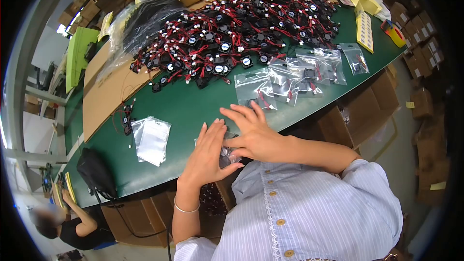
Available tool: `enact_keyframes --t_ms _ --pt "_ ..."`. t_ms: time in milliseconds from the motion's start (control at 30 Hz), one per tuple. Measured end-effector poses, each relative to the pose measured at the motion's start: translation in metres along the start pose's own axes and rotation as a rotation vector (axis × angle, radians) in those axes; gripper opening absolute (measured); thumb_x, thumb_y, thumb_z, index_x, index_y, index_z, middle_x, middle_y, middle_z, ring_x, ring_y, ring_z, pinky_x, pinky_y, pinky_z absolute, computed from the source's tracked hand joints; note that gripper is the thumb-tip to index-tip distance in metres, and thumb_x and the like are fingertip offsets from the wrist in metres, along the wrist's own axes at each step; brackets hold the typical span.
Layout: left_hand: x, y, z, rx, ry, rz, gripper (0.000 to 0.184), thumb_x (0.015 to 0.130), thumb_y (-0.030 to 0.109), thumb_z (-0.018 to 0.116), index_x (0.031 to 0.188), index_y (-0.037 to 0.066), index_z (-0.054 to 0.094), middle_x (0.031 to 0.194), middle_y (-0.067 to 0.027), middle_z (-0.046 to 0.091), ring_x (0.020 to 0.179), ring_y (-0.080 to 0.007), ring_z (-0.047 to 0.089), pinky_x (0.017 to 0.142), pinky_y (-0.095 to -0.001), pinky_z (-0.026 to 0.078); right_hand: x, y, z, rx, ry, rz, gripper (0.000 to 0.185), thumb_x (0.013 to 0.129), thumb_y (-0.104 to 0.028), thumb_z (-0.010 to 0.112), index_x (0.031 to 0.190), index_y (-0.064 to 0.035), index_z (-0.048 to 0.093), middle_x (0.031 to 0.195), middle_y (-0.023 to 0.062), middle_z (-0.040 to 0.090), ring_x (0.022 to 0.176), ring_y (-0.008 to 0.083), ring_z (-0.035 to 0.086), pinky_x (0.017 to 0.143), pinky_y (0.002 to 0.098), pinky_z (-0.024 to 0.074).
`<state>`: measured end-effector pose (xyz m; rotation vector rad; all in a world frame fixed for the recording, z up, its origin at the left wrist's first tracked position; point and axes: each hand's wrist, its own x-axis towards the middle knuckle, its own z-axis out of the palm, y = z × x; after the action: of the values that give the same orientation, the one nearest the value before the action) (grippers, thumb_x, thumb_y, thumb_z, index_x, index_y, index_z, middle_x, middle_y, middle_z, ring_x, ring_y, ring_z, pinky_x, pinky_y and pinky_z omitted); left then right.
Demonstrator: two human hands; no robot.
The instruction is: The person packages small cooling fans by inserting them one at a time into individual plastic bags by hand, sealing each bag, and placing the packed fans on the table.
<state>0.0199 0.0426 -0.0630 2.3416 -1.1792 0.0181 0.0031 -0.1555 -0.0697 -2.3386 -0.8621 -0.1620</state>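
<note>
A clear bag (228, 155) lies beneath left hand (208, 154) and right hand (261, 137), long axis obscured, near the counter's (193, 108) front edge; each grip spread; open room leftward.

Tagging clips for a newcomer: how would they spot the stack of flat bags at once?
On the green table, look left of the left hand. A loose stack of flat, whitish bags lies there; unlike the bags with red wires beyond the right hand, they look empty.
</note>
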Motion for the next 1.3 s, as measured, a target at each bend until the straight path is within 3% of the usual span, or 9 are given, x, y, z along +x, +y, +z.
enact_keyframes --t_ms 367,467,567,667,767,1100,1200,1267,1300 --pt "-0.001 -0.005 -0.007 -0.006 -0.004 -0.020 0.097 0.059 0.043 0.079 0.128 -0.008 0.035 0.132 -0.0258 0.040 0.127 -0.0378 0.036 0.105 -0.0509 0.024 0.002 0.012 0.012 0.057 0.133 -0.095 0.025 0.067 -0.007 0.065 0.091 -0.0144 0.069 0.135 0.0152 0.038 0.127 0.0332 0.031 0.101 0.0598 0.0174" --pt "-0.001 -0.004 -0.008 -0.004 -0.001 -0.016 0.096 0.058 0.042 0.080 0.127 -0.008 0.037 0.131 -0.0245 0.042 0.126 -0.0371 0.037 0.105 -0.0502 0.025 0.004 0.012 0.012 -0.078 0.241 -0.172 0.027 0.065 -0.010 0.067 0.091 -0.0159 0.069 0.134 0.0153 0.039 0.126 0.0327 0.032 0.101 0.0597 0.0182" --pt "-0.002 -0.004 -0.008 -0.026 0.012 -0.027 0.093 0.059 0.041 0.080 0.127 -0.008 0.038 0.130 -0.0241 0.043 0.125 -0.0367 0.038 0.105 -0.0499 0.025 0.000 0.004 -0.007 -0.201 0.058 -0.115 0.033 0.067 -0.020 0.070 0.100 -0.0169 0.066 0.137 0.0178 0.035 0.127 0.0335 0.030 0.100 0.0605 0.0182" --pt "-0.001 -0.003 -0.008 -0.038 0.022 -0.021 0.092 0.060 0.041 0.079 0.127 -0.007 0.039 0.130 -0.0244 0.044 0.125 -0.0368 0.038 0.105 -0.0500 0.025 -0.014 0.010 -0.024 -0.143 -0.094 -0.196 0.052 0.078 -0.050 0.059 0.120 -0.0193 0.055 0.144 0.0221 0.020 0.131 0.0360 0.023 0.100 0.0621 0.0140" --pt "0.002 -0.002 -0.009 0.008 0.013 -0.003 0.093 0.061 0.043 0.078 0.128 -0.007 0.038 0.130 -0.0244 0.043 0.126 -0.0361 0.038 0.106 -0.0509 0.022 -0.008 0.021 -0.025 -0.177 -0.152 -0.298 0.058 0.077 -0.057 0.056 0.120 -0.0191 0.055 0.145 0.0212 0.019 0.133 0.0360 0.020 0.101 0.0614 0.0121" --pt "0.002 -0.002 -0.008 0.049 -0.041 -0.021 0.083 0.059 0.039 0.079 0.119 -0.008 0.047 0.124 -0.0229 0.049 0.124 -0.0359 0.041 0.106 -0.0530 0.021 0.024 0.025 -0.001 -0.144 -0.244 -0.470 0.067 0.074 -0.063 0.053 0.125 -0.0190 0.053 0.146 0.0207 0.016 0.135 0.0360 0.016 0.104 0.0593 0.0085" --pt "-0.003 -0.007 -0.009 0.056 0.013 0.018 0.093 0.059 0.044 0.079 0.126 -0.008 0.040 0.123 -0.0225 0.050 0.125 -0.0352 0.040 0.106 -0.0527 0.020 0.025 0.021 0.001 -0.107 -0.255 -0.426 0.056 0.082 -0.056 0.050 0.125 -0.0206 0.053 0.147 0.0210 0.013 0.136 0.0353 0.013 0.104 0.0598 0.0067" --pt "-0.009 -0.010 -0.016 -0.473 0.240 -0.068 0.099 0.058 0.051 0.078 0.127 -0.008 0.039 0.131 -0.0205 0.044 0.127 -0.0330 0.037 0.107 -0.0494 0.022 0.023 0.017 -0.007 -0.090 -0.201 -0.347 0.042 0.090 -0.043 0.045 0.126 -0.0222 0.053 0.147 0.0218 0.009 0.136 0.0365 0.011 0.104 0.0602 0.0057" --pt "-0.010 -0.011 -0.014 -0.671 0.399 -0.088 0.094 0.069 0.055 0.069 0.131 -0.007 0.035 0.137 -0.0192 0.038 0.130 -0.0304 0.034 0.107 -0.0454 0.024 0.022 0.015 -0.015 -0.090 -0.202 -0.350 0.042 0.090 -0.043 0.045 0.126 -0.0222 0.053 0.147 0.0218 0.009 0.136 0.0365 0.011 0.104 0.0602 0.0057"
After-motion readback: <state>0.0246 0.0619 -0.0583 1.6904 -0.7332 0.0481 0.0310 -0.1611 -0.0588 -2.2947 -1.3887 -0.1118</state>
